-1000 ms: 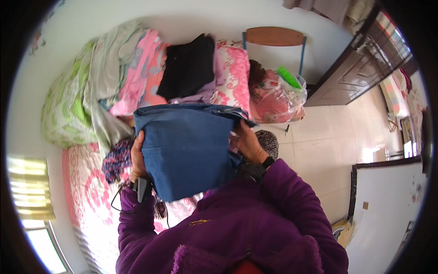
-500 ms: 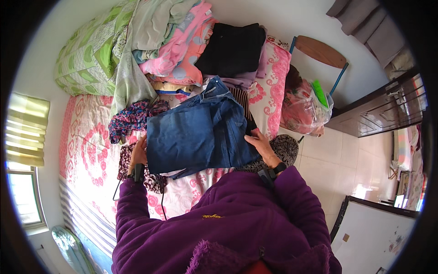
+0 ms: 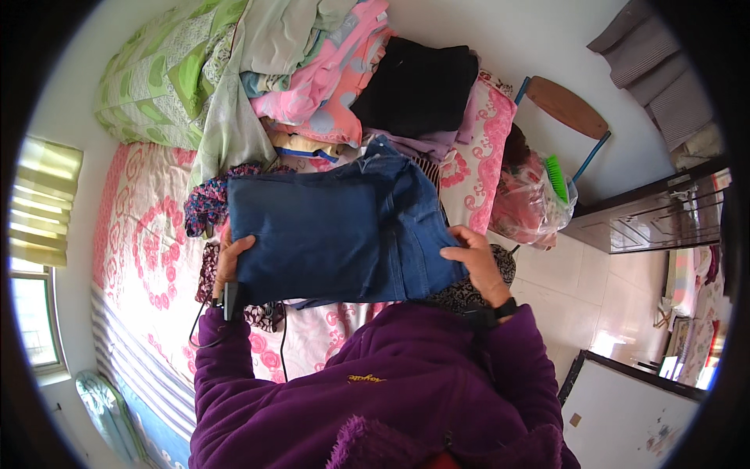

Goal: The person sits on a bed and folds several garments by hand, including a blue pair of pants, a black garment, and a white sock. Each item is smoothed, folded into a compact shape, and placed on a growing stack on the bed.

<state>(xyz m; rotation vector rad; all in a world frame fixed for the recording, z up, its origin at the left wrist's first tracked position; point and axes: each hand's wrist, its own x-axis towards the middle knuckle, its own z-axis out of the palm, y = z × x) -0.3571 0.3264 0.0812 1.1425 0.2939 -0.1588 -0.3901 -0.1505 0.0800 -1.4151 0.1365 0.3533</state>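
A pair of blue jeans (image 3: 312,234), folded over into a broad panel, stretches between my two hands above the bed. At its left edge my left hand (image 3: 231,256) grips the denim, thumb on top and the other fingers beneath. My right hand (image 3: 478,262) pinches the waist end at the right, thumb on top. Dark patterned cloth (image 3: 262,315) shows under the near left part of the jeans. A blue and pink floral garment (image 3: 208,205) lies crumpled just beyond the left corner. Behind the jeans a striped dark cloth is partly covered.
Folded black clothes (image 3: 422,86) top a pile at the back of the bed. Pink bedding (image 3: 312,86) and a green patterned bundle (image 3: 156,86) lie to its left. A chair (image 3: 566,105) and a plastic bag (image 3: 531,207) stand right of the pink floral bedsheet (image 3: 164,250).
The jeans have been spread wider and flatter, their left edge moved leftward. My left thumb now shows on top, and my right hand has shifted right with the waist end.
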